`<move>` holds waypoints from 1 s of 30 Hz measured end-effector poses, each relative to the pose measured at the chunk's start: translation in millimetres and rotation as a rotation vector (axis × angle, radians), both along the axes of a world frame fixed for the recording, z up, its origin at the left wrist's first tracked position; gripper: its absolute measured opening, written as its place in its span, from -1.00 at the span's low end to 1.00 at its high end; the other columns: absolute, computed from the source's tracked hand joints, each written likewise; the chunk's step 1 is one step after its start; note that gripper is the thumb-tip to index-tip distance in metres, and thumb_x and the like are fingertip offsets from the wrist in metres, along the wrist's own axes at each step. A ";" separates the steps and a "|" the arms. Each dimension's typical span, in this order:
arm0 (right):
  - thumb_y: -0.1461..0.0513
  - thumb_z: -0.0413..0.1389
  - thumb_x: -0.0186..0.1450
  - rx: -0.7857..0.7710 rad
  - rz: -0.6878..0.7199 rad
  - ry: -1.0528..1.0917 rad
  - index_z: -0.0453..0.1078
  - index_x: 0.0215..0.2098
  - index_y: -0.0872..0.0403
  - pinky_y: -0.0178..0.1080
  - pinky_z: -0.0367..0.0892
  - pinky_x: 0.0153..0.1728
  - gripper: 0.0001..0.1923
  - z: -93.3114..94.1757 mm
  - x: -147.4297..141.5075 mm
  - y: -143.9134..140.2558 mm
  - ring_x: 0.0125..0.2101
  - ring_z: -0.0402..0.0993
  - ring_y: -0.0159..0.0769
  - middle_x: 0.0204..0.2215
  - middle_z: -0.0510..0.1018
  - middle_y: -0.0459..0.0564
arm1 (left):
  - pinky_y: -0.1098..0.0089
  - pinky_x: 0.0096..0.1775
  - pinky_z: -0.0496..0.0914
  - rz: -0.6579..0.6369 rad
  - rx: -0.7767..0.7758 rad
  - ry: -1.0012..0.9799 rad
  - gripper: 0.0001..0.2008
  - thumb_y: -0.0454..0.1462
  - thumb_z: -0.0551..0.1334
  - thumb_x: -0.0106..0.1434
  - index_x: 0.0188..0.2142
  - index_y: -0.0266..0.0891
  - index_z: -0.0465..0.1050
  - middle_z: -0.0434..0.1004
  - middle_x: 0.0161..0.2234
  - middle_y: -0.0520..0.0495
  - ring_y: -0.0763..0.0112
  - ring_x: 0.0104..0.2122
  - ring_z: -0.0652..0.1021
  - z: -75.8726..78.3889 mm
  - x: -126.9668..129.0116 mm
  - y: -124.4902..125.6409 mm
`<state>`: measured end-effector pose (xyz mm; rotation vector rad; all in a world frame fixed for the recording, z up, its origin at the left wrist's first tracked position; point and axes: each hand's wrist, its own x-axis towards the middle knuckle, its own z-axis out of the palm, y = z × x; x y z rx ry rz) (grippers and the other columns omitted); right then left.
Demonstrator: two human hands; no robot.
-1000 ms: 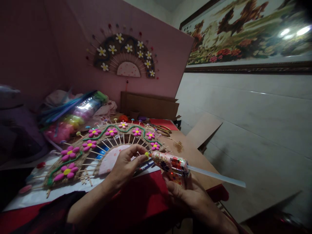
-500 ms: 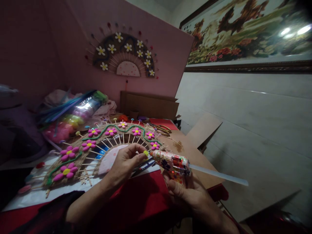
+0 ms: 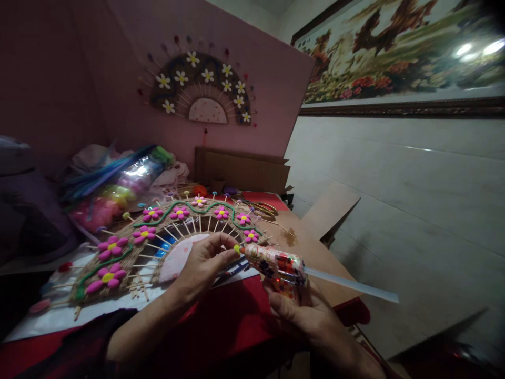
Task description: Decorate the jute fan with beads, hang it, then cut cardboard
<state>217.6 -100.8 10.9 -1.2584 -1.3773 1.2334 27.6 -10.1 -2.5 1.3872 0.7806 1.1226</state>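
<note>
My right hand [image 3: 303,316] grips a patterned hot glue gun [image 3: 276,265] with a clear glue stick [image 3: 351,285] poking out of its back. Its nozzle points left at a small yellow-green bead [image 3: 236,248] pinched between the thumb and fingers of my left hand [image 3: 207,263]. Just behind my hands lies a fan-shaped woven craft [image 3: 158,237] with pink flowers, green cord and wooden spokes, resting on white paper [image 3: 98,308] over the red-covered table.
A finished fan with white flowers [image 3: 199,89] hangs on the pink board. A bag of coloured craft supplies [image 3: 118,184] lies at the back left, scissors [image 3: 264,209] and cardboard pieces [image 3: 240,171] at the back. A framed picture [image 3: 398,52] hangs on the white wall to the right.
The glue gun nozzle and the bead have stayed together with only small shifts; the gun rose slightly, then settled back. The fan has not moved.
</note>
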 end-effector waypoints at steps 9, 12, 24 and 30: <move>0.05 0.21 0.17 -0.028 0.020 0.043 0.38 -0.01 0.01 -0.02 0.32 -0.05 -0.55 -4.2 1.8 1.5 -0.05 0.40 -0.09 -0.09 0.50 0.09 | 0.38 -0.38 0.36 0.009 0.002 0.000 -0.75 -0.16 0.32 0.04 -0.38 -0.31 0.41 0.51 -0.43 -0.07 0.40 -0.44 0.49 -0.8 0.2 1.1; 0.05 0.21 0.17 -0.022 0.026 0.063 0.40 -0.04 0.02 -0.06 0.32 -0.06 -0.58 -6.8 0.7 2.6 -0.10 0.43 -0.14 -0.12 0.51 0.06 | 0.38 -0.37 0.37 0.004 0.000 -0.008 -0.75 -0.16 0.32 0.05 -0.38 -0.31 0.41 0.51 -0.43 -0.06 0.40 -0.43 0.49 -3.0 0.1 2.5; 0.09 0.26 0.12 0.041 0.011 0.184 0.45 -0.23 0.02 -0.24 0.37 -0.34 -0.71 -0.2 -6.5 4.8 -0.39 0.41 -0.32 -0.39 0.50 -0.04 | 0.41 -0.36 0.35 -0.015 -0.068 -0.069 -0.72 -0.15 0.37 0.00 -0.38 -0.30 0.42 0.51 -0.42 -0.06 0.42 -0.42 0.49 -3.4 0.1 2.9; 0.07 0.30 0.07 -0.051 -0.062 0.245 0.41 -0.22 0.04 -0.37 0.25 -0.55 -0.63 1.0 -9.7 1.3 -0.55 0.28 -0.45 -0.46 0.45 -0.09 | 0.47 -0.40 0.30 -0.077 -0.148 -0.131 -0.73 -0.17 0.38 0.00 -0.40 -0.30 0.41 0.48 -0.47 0.00 0.50 -0.48 0.45 1.4 -1.2 0.8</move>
